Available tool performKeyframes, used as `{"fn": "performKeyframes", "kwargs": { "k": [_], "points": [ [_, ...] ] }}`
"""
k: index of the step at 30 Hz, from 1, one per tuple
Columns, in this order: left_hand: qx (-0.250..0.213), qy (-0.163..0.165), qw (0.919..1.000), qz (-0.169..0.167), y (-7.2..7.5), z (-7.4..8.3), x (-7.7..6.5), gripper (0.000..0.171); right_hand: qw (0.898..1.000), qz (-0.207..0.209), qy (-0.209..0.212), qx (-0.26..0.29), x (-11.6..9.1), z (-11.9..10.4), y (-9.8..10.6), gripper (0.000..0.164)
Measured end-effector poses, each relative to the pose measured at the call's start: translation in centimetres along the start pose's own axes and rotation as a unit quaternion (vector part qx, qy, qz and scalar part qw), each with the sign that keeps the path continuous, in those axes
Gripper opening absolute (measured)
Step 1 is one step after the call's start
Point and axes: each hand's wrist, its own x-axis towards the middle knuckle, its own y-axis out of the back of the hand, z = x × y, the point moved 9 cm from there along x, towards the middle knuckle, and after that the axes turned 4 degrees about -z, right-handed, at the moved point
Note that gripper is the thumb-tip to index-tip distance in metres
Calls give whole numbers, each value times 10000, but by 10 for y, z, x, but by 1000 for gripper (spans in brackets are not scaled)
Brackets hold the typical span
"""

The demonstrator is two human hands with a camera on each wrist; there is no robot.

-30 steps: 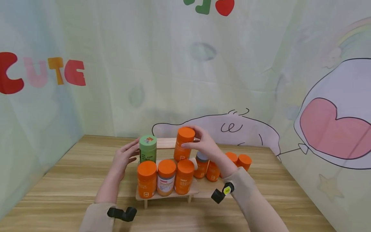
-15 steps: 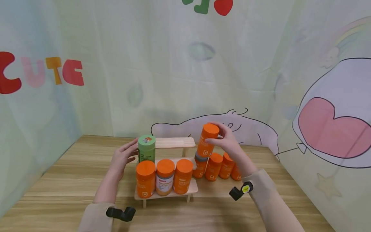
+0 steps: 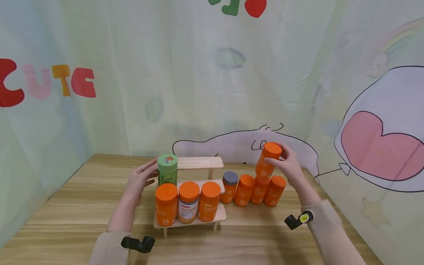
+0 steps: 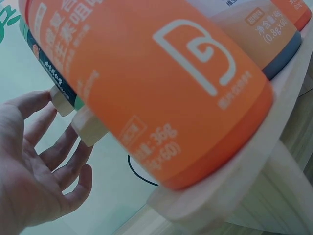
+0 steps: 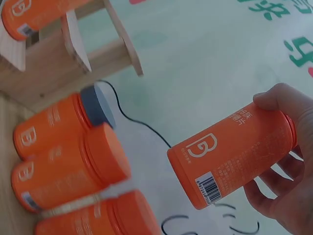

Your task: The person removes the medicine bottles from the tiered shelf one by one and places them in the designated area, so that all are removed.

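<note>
My right hand (image 3: pixel 290 167) holds an orange supplement bottle (image 3: pixel 267 162) in the air, thumb on one side and fingers on the other. In the right wrist view the held bottle (image 5: pixel 230 152) tilts and shows a barcode. My left hand (image 3: pixel 138 182) is beside the green-lidded bottle (image 3: pixel 168 171) on the wooden tiered stand (image 3: pixel 198 162). Its fingers (image 4: pixel 63 161) are loosely bent near the stand's shelf ends; whether they touch is hard to tell. The front shelf bears orange-lidded bottles, including an orange bottle (image 3: pixel 166 206), a pale-labelled bottle (image 3: pixel 188 206) and another orange bottle (image 3: pixel 209 204).
Right of the stand, several orange bottles stand in a row on the wooden table (image 3: pixel 82 206): a grey-lidded bottle (image 3: pixel 230 187) is nearest the stand and an orange bottle (image 3: pixel 275 191) is at the far end. A printed curtain (image 3: pixel 185 73) hangs behind.
My right hand has carried the orange bottle rightward from above the stand to over the right part of the bottle row. My left hand has stayed beside the green-lidded bottle.
</note>
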Motion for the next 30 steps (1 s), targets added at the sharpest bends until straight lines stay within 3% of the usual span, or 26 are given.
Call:
{"fn": "performKeyframes", "kwargs": {
  "k": [10, 18, 30],
  "points": [
    [-20, -46, 10000, 23, 1, 1, 0, 17, 9968, 750, -183, -198, -11, 33, 53, 66],
    [37, -58, 10000, 30, 1, 2, -1, 15, 9904, 1334, -293, -212, -21, 61, 80, 59],
    [-55, -114, 9999, 45, 0, 4, -2, 15, 9893, 1061, -846, -533, -36, 110, 80, 65]
  ]
}}
